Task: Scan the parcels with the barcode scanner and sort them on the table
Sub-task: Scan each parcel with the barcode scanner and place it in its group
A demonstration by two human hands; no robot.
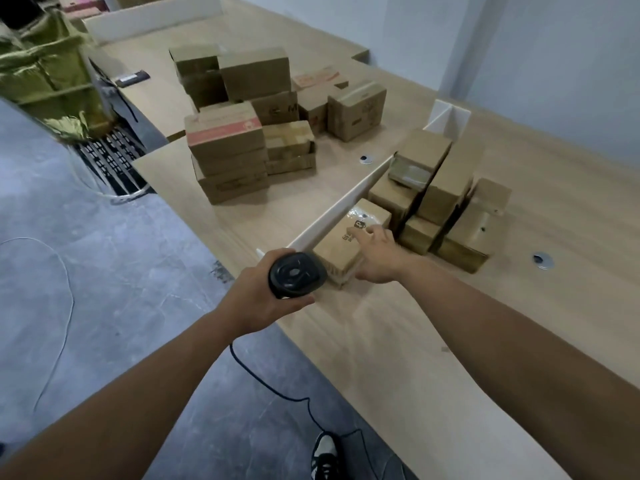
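Gripped in the left hand (266, 299), the barcode scanner (298, 273) should be aimed squarely while the nearest parcel (349, 244) is steadied by the right hand's (377, 258) outstretched fingers.

Light wooden table (433, 341), split by a low white divider (346, 206) standing on edge. Left of the divider, stacked cardboard boxes (239, 133); right of it, a tighter cluster of parcels (446, 199). Two round metal grommets (366, 159) set flush into the top.
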